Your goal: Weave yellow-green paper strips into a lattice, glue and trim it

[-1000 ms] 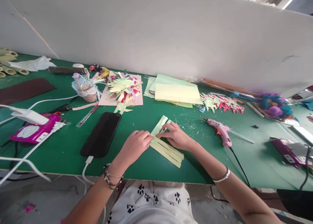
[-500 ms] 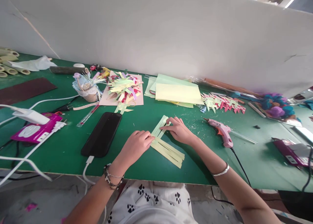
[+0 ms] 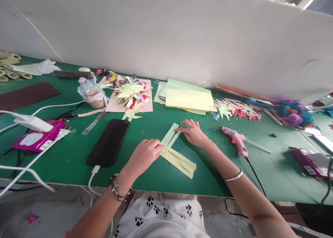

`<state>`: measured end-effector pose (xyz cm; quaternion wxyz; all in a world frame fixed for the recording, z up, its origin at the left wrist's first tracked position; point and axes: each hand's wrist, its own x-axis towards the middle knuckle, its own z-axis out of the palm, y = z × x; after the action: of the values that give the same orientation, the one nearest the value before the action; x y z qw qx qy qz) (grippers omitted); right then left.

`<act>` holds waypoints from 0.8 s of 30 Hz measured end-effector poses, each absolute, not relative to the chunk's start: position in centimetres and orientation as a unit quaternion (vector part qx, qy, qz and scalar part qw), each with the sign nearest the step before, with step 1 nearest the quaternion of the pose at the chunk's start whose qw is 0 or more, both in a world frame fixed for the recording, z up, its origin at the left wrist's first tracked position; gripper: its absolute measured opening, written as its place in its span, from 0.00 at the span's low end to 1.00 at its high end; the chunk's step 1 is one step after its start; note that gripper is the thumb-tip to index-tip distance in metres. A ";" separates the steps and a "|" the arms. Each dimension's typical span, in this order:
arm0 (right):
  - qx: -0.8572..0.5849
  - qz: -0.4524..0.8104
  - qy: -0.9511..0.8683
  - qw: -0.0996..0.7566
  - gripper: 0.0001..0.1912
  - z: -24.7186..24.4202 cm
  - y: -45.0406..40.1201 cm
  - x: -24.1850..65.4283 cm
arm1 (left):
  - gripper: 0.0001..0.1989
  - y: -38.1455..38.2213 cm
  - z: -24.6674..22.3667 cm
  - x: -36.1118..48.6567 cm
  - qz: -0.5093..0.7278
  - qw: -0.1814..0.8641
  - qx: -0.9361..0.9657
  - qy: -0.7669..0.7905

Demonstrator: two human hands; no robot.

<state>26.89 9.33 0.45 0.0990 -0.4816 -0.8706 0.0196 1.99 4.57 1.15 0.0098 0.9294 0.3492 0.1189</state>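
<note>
Pale green and yellow paper strips [image 3: 179, 161] lie on the green table, crossing to form a bent shape with gaps between the strips. My left hand [image 3: 148, 154] is closed at the left of the crossing, thumb and finger pinched on the strips' edge. Over the upper right end of the green strips [image 3: 170, 134] is my right hand [image 3: 191, 132], its index finger stretched out and touching their tips, the fingers apart.
Left of my hands lies a black phone [image 3: 108, 142] on a white cable. A pink glue gun [image 3: 235, 139] rests to the right. Behind are paper sheets [image 3: 189, 98], a pile of cut strips [image 3: 132, 94] and a woven red-green piece [image 3: 238, 109].
My right hand has moved slightly up and right along the green strips towards their far end. My left hand and the strips look unmoved.
</note>
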 end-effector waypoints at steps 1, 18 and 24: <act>-0.485 0.017 -0.869 0.099 0.29 0.4 9.4 27.0 | 0.12 4.6 1.1 2.0 0.125 0.011 0.929 0.348; -0.529 -0.028 -0.839 0.126 0.26 0.8 9.9 27.1 | 0.11 4.4 1.4 1.8 0.135 0.041 0.926 0.351; -0.529 -0.001 -0.825 0.198 0.19 3.5 6.9 26.7 | 0.20 3.5 1.1 1.9 0.145 0.085 0.912 0.375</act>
<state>26.73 6.85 3.52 0.1976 -0.5292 -0.8252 -0.0007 1.95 3.48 1.14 0.0851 0.9117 0.3749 0.1450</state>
